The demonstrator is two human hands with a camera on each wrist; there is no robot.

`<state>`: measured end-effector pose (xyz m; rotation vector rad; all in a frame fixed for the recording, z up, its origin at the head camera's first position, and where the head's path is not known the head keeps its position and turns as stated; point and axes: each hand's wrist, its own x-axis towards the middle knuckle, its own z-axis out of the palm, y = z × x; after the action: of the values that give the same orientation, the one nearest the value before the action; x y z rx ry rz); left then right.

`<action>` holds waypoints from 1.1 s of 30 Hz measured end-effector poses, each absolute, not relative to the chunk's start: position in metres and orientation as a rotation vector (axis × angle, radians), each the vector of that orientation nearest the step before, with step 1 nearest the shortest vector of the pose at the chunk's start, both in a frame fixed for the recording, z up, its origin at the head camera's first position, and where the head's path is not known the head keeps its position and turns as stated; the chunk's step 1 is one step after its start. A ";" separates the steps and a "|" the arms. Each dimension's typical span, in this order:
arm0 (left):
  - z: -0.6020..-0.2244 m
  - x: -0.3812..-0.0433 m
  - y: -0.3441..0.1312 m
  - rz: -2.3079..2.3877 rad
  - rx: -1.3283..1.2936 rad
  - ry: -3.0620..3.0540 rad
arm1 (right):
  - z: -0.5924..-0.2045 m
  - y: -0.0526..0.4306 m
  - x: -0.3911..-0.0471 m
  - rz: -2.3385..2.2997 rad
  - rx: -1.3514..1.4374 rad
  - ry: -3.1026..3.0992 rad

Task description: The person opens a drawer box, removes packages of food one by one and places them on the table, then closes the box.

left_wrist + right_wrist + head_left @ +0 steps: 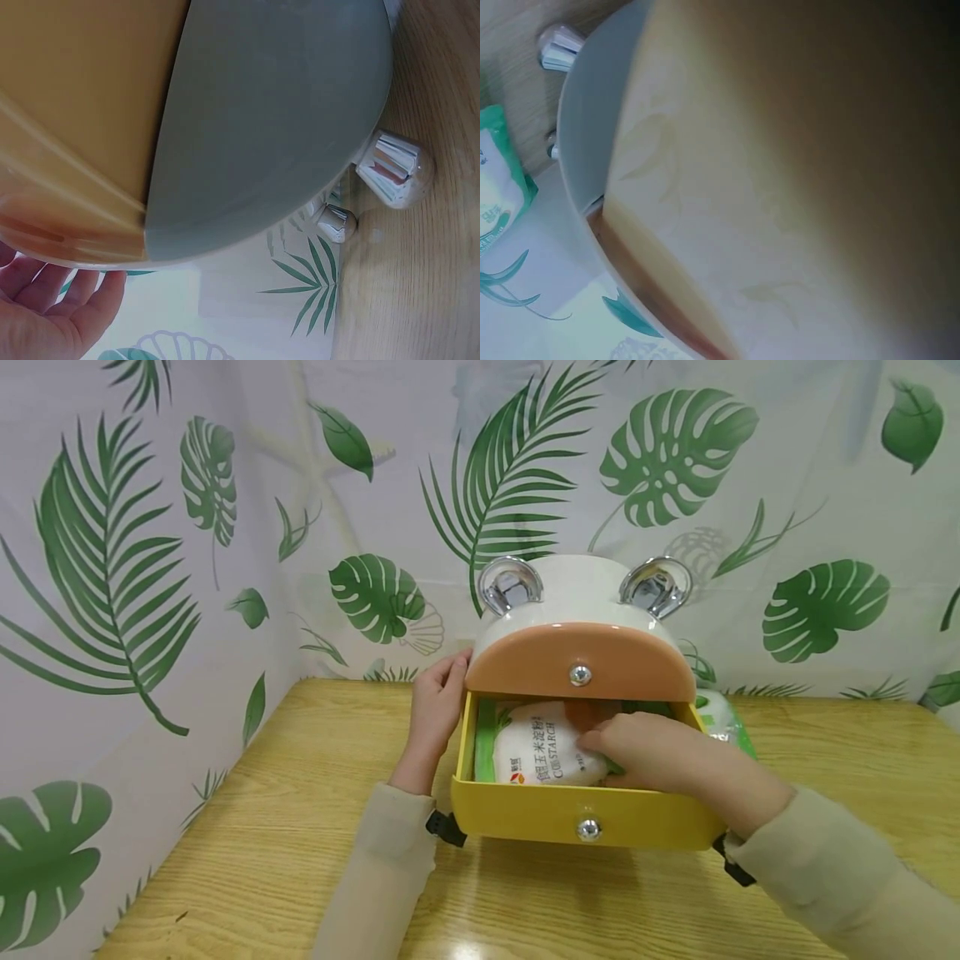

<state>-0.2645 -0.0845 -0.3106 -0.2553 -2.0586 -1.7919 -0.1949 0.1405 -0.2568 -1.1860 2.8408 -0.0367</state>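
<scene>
Where the drawer [517,814] gapes, right hand [647,750] touches bag [543,745].

We are seeing the cabinet [577,593] standing near the table's [300,860] back edge, its lower drawer [517,814] jutting toward the front edge, beneath the upper drawer [525,664]. A starch bag [525,752] is lying in the lower drawer; our right hand [660,747] is reaching in at its right. Our left hand [438,702] is touching the cabinet's left side. Another bag [722,717] is lying to the cabinet's right.
</scene>
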 end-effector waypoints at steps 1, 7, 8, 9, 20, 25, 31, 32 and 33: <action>-0.311 -0.265 -0.084 -1.793 -0.255 -2.058 | -0.256 0.141 -0.195 -0.039 -1.212 2.854; -0.311 -0.265 -0.084 -1.787 -0.258 -2.063 | -0.255 0.140 -0.194 0.044 -1.261 3.006; -0.311 -0.266 -0.084 -1.785 -0.261 -2.062 | -0.254 0.139 -0.194 0.055 -1.242 3.030; -0.312 -0.266 -0.084 -1.784 -0.262 -2.061 | -0.254 0.139 -0.193 0.062 -1.216 3.051; -0.310 -0.264 -0.084 -1.774 -0.271 -2.048 | -0.248 0.138 -0.187 -0.043 -1.077 3.195; -0.311 -0.264 -0.084 -1.784 -0.269 -2.049 | -0.243 0.141 -0.185 -0.144 -1.056 3.202; -0.311 -0.264 -0.085 -1.813 -0.278 -2.031 | -0.238 0.147 -0.179 -0.272 -1.124 3.243; -0.311 -0.264 -0.085 -1.812 -0.280 -2.030 | -0.238 0.149 -0.178 -0.292 -1.146 3.251; -0.311 -0.264 -0.085 -1.811 -0.281 -2.030 | -0.237 0.150 -0.177 -0.307 -1.167 3.261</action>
<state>-0.2645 -0.0846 -0.3110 -0.2811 -2.0304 -1.8111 -0.1774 0.1497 -0.2369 -1.1668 3.2605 -0.3072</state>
